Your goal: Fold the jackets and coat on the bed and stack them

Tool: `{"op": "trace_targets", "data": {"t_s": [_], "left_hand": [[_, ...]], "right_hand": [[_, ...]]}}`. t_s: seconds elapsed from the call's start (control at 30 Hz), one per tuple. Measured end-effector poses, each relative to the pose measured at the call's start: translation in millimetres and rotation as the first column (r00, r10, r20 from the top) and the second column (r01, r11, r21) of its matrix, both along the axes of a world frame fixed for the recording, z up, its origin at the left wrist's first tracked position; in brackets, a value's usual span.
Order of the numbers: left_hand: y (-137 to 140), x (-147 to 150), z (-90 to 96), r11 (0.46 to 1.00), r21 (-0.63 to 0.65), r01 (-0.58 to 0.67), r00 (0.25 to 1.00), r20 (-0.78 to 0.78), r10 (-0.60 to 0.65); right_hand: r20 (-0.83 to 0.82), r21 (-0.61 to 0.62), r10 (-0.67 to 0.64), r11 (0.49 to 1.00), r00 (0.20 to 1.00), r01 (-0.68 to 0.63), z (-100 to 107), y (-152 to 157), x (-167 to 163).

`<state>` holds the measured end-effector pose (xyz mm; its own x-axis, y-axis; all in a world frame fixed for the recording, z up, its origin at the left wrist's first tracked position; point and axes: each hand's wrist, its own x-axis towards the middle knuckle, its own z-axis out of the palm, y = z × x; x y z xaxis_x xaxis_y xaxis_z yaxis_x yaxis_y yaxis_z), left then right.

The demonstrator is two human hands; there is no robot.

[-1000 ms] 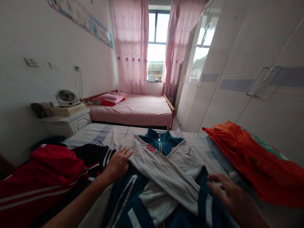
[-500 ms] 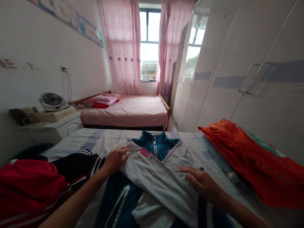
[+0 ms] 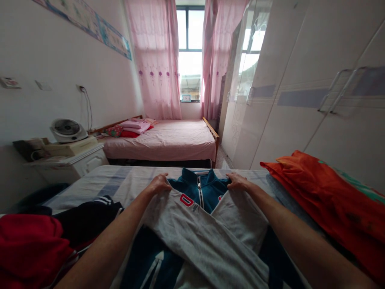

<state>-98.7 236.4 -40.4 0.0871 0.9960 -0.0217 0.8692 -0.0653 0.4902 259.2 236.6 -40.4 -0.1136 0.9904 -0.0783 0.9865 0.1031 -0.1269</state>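
Observation:
A grey and teal zip-collar jacket (image 3: 192,216) lies spread on the bed in front of me, its sleeves folded across the front. Red-edged lettering shows on its chest, and the zip is done up near the collar. My left hand (image 3: 161,184) is closed on the jacket's left shoulder, fingertips at the seam. At the opposite shoulder, my right hand (image 3: 237,181) pinches the cloth beside the collar. Fingers of both hands are partly hidden by the backs of the hands. The jacket's lower part runs out of view at the bottom.
Red clothing (image 3: 30,245) and dark striped clothing (image 3: 87,216) lie at the left. An orange garment (image 3: 325,200) rests on folded grey-blue cloth (image 3: 285,196) at the right. Beyond stand a pink bed (image 3: 168,138), a fan (image 3: 68,130) on a cabinet, and a white wardrobe (image 3: 300,72).
My right hand has moved up and inward from the sleeve to the shoulder by the collar. My left hand has shifted slightly up and right, and both have closed on the jacket.

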Motion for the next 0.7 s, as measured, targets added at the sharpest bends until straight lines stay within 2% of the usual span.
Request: {"op": "trace_targets", "data": {"t_s": [0.07, 0.13, 0.27, 0.4, 0.5, 0.57, 0.6, 0.67, 0.7], "left_hand": [[1, 4, 0.3, 0.999, -0.038, -0.012, 0.998, 0.064, 0.014], [-2, 7, 3.4, 0.998, -0.068, -0.011, 0.989, 0.149, 0.021], [-28, 6, 28.1, 0.999, -0.026, 0.034, 0.927, 0.375, -0.022], [-81, -8, 73.5, 0.992, 0.091, 0.084, 0.829, 0.546, -0.120], [-144, -29, 100.8, 0.978, 0.189, 0.093, 0.820, 0.542, -0.183], [-195, -45, 104.5, 0.957, 0.249, 0.148, 0.861, 0.443, -0.248], [-221, -53, 100.5, 0.944, 0.241, 0.224, 0.871, 0.386, -0.305], [-270, -64, 81.4, 0.924, 0.176, 0.340, 0.876, 0.299, -0.379], [-291, -66, 67.9, 0.917, 0.162, 0.365, 0.878, 0.268, -0.396]], "right_hand": [[0.040, -0.047, 0.013, 0.999, 0.999, -0.012, 6, 0, -2], [0.067, -0.043, 0.035, 0.999, 0.997, -0.032, 14, -6, -5], [0.075, 0.134, 0.084, 0.986, 0.994, -0.094, 40, -37, -11], [0.041, 0.325, 0.138, 0.934, 0.990, -0.144, 78, -97, -3], [-0.034, 0.513, 0.216, 0.842, 0.976, -0.168, 95, -164, 15], [-0.102, 0.592, 0.229, 0.796, 0.968, -0.126, 91, -217, 30], [-0.129, 0.591, 0.219, 0.800, 0.967, -0.102, 83, -245, 37], [-0.166, 0.584, 0.208, 0.808, 0.964, -0.074, 55, -297, 51], [-0.151, 0.571, 0.232, 0.814, 0.961, -0.107, 37, -320, 56]]}}
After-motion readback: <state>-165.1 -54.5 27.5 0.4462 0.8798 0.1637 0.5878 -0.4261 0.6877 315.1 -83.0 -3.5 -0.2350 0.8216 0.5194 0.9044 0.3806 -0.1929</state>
